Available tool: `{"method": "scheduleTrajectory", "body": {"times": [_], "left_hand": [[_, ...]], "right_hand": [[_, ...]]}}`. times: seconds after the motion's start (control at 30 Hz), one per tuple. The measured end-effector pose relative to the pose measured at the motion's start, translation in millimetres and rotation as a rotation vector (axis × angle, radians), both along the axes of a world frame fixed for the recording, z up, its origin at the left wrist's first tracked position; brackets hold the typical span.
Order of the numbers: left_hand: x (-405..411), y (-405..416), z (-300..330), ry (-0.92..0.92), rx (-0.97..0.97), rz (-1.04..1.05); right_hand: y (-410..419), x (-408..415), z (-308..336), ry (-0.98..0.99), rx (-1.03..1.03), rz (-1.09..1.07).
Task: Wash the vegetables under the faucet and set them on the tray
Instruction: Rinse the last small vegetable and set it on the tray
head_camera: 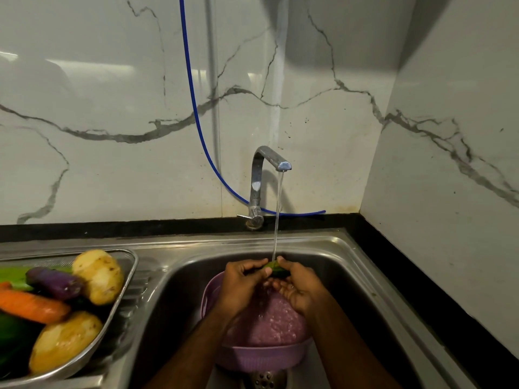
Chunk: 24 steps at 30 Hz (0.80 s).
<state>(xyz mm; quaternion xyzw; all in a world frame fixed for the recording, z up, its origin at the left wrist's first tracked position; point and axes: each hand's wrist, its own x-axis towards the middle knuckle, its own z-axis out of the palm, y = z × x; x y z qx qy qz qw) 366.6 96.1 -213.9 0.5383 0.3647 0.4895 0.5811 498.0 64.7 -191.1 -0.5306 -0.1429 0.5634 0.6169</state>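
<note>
- Hands: left hand [243, 279] and right hand [297, 287] both gripped a green vegetable [276, 268], perhaps a cucumber, under the faucet [264, 175] stream.
- Tray [123, 293] with washed vegetables lay at nine o'clock.

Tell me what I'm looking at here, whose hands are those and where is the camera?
The camera sits on a person's head, looking down, so you see that person's own two hands. The left hand and right hand both hold a small green vegetable under water running from the faucet. Below them, in the sink, stands a purple colander. On the left, a metal tray holds potatoes, a carrot and an eggplant.
</note>
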Motion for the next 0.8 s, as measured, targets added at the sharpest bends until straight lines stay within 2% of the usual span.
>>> {"method": "scheduleTrajectory", "body": {"times": [0.07,0.13,0.3,0.37,0.5,0.6,0.8], "left_hand": [[1,-2,1,-0.129,-0.126,-0.066],[-3,0,0,-0.136,-0.173,-0.102],[-17,6,-14,0.206,-0.117,-0.074],[-17,9,-14,0.24,-0.1,0.008],[-16,17,2,0.057,-0.134,0.203],[-18,26,18,-0.076,-0.16,0.285],[-12,43,31,-0.075,-0.175,0.328]], "right_hand": [[-1,3,1,-0.018,0.034,-0.005],[1,4,-1,-0.076,0.028,0.016],[-2,-9,-1,-0.287,-0.033,0.17],[-3,-11,0,-0.412,-0.055,0.21],[-6,-4,-4,-0.709,-0.099,0.2],[-7,-2,-3,-0.763,-0.101,0.154],[1,-4,-11,-0.818,-0.089,0.248]]}}
